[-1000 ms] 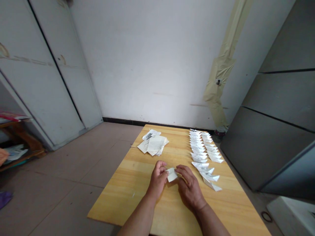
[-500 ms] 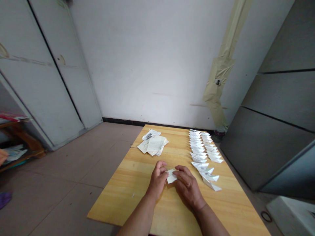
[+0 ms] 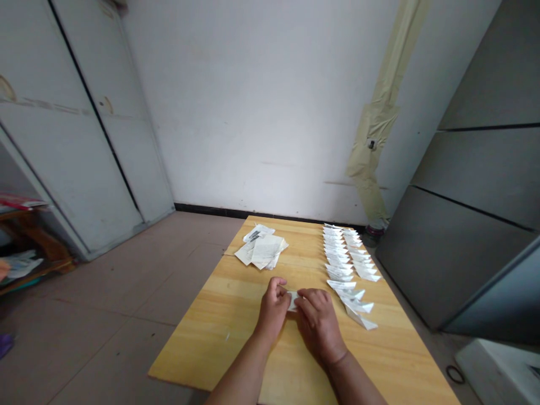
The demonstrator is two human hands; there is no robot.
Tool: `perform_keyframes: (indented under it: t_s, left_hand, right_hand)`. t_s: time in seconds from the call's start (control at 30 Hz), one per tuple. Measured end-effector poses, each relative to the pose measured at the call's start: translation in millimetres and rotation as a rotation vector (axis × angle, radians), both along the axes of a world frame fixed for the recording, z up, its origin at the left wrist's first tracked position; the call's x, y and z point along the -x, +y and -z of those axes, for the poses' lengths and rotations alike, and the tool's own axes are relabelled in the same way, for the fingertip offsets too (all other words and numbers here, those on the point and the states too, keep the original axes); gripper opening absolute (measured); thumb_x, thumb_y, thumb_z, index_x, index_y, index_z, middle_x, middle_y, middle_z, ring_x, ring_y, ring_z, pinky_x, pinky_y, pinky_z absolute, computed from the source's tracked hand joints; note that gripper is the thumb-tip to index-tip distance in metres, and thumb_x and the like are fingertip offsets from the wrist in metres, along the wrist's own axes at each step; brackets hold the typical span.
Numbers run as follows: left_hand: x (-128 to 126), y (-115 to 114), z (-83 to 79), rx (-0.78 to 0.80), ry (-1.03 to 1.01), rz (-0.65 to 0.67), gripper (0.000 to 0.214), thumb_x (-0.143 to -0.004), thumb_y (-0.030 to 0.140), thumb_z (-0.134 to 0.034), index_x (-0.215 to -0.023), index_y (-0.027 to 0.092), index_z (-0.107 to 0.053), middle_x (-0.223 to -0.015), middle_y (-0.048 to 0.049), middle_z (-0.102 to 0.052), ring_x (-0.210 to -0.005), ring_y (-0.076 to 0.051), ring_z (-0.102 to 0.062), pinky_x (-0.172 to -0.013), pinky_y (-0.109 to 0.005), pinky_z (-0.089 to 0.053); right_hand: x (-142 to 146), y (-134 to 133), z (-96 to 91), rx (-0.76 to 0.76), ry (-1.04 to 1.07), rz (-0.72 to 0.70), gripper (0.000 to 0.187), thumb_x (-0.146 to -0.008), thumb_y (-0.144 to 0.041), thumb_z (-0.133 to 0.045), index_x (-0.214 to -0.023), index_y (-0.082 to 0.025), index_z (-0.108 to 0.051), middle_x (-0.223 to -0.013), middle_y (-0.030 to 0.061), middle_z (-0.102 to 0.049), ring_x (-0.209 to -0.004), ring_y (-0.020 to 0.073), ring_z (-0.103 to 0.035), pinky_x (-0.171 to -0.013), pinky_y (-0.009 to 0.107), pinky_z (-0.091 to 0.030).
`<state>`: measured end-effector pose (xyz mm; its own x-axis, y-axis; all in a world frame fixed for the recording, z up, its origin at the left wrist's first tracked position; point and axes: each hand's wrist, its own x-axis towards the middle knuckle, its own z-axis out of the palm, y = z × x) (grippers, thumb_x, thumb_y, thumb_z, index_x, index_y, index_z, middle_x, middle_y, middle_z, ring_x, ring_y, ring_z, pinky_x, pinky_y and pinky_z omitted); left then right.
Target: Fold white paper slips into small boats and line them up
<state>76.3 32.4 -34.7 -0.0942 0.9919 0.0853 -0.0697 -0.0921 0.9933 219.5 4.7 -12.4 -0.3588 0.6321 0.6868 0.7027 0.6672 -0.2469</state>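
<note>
My left hand (image 3: pixel 272 310) and my right hand (image 3: pixel 317 324) meet over the middle of a wooden table (image 3: pixel 219 332). Between their fingertips sits a small white folded paper (image 3: pixel 292 298), mostly covered by the fingers. Both hands pinch it against the tabletop. Just to the right lie two rows of folded white paper pieces (image 3: pixel 346 264), running from the far edge toward me. A loose pile of flat printed sheets (image 3: pixel 264 249) lies beyond my left hand.
A grey cabinet (image 3: pixel 472 197) stands close along the table's right side. White cupboard doors (image 3: pixel 71 140) line the left wall. A low shelf with papers (image 3: pixel 21 264) is at far left. Tiled floor spreads to the left of the table.
My right hand has slid left over the paper, closing the gap to my left hand; much less of the paper shows. The view has shifted slightly.
</note>
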Motion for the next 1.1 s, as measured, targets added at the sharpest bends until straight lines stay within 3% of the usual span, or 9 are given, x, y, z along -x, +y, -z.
perform_keyframes:
  t_s: [0.07, 0.13, 0.27, 0.47, 0.63, 0.83, 1.1]
  left_hand:
    - [0, 2, 2.5, -0.063, 0.126, -0.099, 0.020, -0.075, 0.022, -0.059, -0.095, 0.021, -0.056, -0.079, 0.0011, -0.061, -0.075, -0.016, -0.059, -0.070, -0.026, -0.046]
    - [2, 2, 1.1, -0.124, 0.283, -0.116, 0.018, -0.075, 0.013, -0.056, -0.090, 0.020, -0.061, -0.087, -0.0017, -0.064, -0.082, -0.017, -0.060, -0.075, -0.027, -0.046]
    - [9, -4, -9.4, -0.178, 0.664, 0.023, 0.027, -0.069, -0.002, -0.051, -0.079, 0.018, -0.066, -0.083, -0.0027, -0.063, -0.080, -0.016, -0.059, -0.074, -0.025, -0.044]
    - [19, -9, -17.2, -0.095, 1.043, 0.169, 0.018, -0.079, 0.007, -0.055, -0.073, 0.018, -0.067, -0.084, -0.0040, -0.062, -0.080, -0.016, -0.060, -0.068, -0.025, -0.040]
    - [21, -10, -15.4, -0.133, 1.121, 0.190, 0.020, -0.083, 0.009, -0.053, -0.073, 0.019, -0.068, -0.084, -0.0035, -0.061, -0.081, -0.016, -0.059, -0.068, -0.024, -0.038]
    - [21, -14, -14.7, -0.160, 1.063, 0.177, 0.022, -0.086, 0.013, -0.053, -0.073, 0.020, -0.070, -0.083, -0.0030, -0.060, -0.082, -0.015, -0.059, -0.071, -0.024, -0.039]
    - [23, -10, -5.3, -0.133, 0.947, 0.124, 0.019, -0.078, 0.007, -0.056, -0.073, 0.020, -0.068, -0.083, -0.0010, -0.060, -0.080, -0.014, -0.059, -0.071, -0.022, -0.039]
  right_hand:
    - [3, -2, -3.5, 0.004, -0.066, 0.078, 0.015, -0.089, -0.010, -0.052, -0.085, -0.021, -0.060, -0.088, 0.0047, -0.064, -0.080, 0.0196, -0.052, -0.078, 0.036, -0.035]
    - [5, -2, -4.2, -0.001, -0.116, 0.149, 0.015, -0.089, -0.011, -0.053, -0.078, -0.021, -0.058, -0.078, 0.0035, -0.061, -0.076, 0.0192, -0.050, -0.077, 0.036, -0.032]
    - [8, -1, 1.3, -0.011, -0.206, 0.172, 0.018, -0.089, -0.009, -0.054, -0.076, -0.021, -0.058, -0.072, 0.0030, -0.059, -0.072, 0.0191, -0.048, -0.074, 0.035, -0.028]
    - [14, 3, 14.3, -0.013, -0.288, 0.108, 0.020, -0.087, -0.006, -0.055, -0.074, -0.020, -0.059, -0.071, 0.0022, -0.060, -0.069, 0.0189, -0.049, -0.072, 0.034, -0.028]
    - [12, 4, 13.3, 0.138, -0.230, 0.094, 0.019, -0.085, -0.005, -0.056, -0.075, -0.021, -0.061, -0.074, 0.0013, -0.062, -0.072, 0.0175, -0.052, -0.069, 0.031, -0.030]
    - [-5, 10, 2.6, 0.376, -0.111, 0.050, 0.022, -0.077, -0.001, -0.054, -0.071, -0.021, -0.063, -0.078, 0.0013, -0.061, -0.078, 0.0170, -0.056, -0.070, 0.028, -0.035]
    - [-12, 11, 11.4, 0.426, 0.105, 0.016, 0.017, -0.076, -0.008, -0.057, -0.073, -0.021, -0.067, -0.079, 0.0022, -0.062, -0.080, 0.0188, -0.057, -0.070, 0.028, -0.040]
